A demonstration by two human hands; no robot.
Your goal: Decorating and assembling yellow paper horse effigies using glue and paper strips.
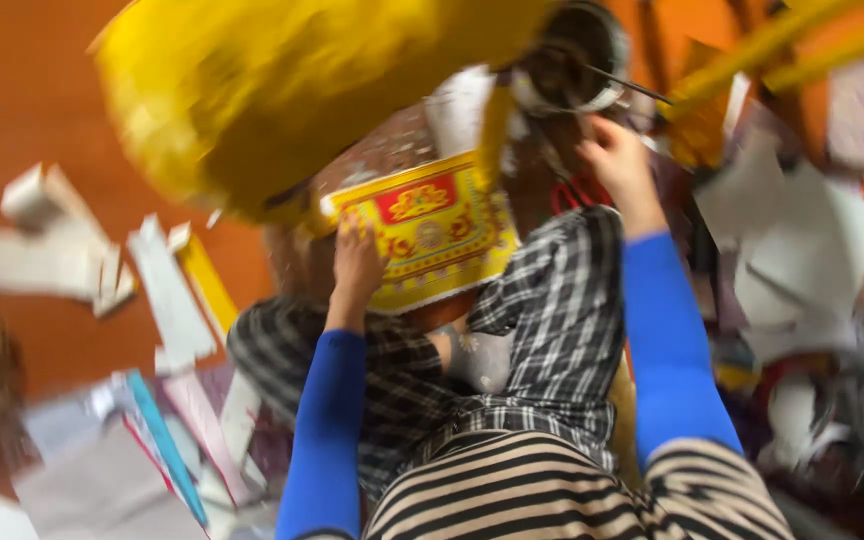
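Yellow-and-red printed paper (pixel 430 232) lay under your left hand (pixel 357 262), whose fingers (pixel 352 228) pressed down on its near-left edge, with the sheet spreading away beyond them over your checked-trousered knees (pixel 552 320). Your right hand (pixel 617 165) reached further out, its fingers curled close together by a dark round container (pixel 577 55), though blur hid whether they gripped anything. White paper scraps (pixel 792 250) lay scattered on the orange floor (pixel 12 90) to either side of both hands.
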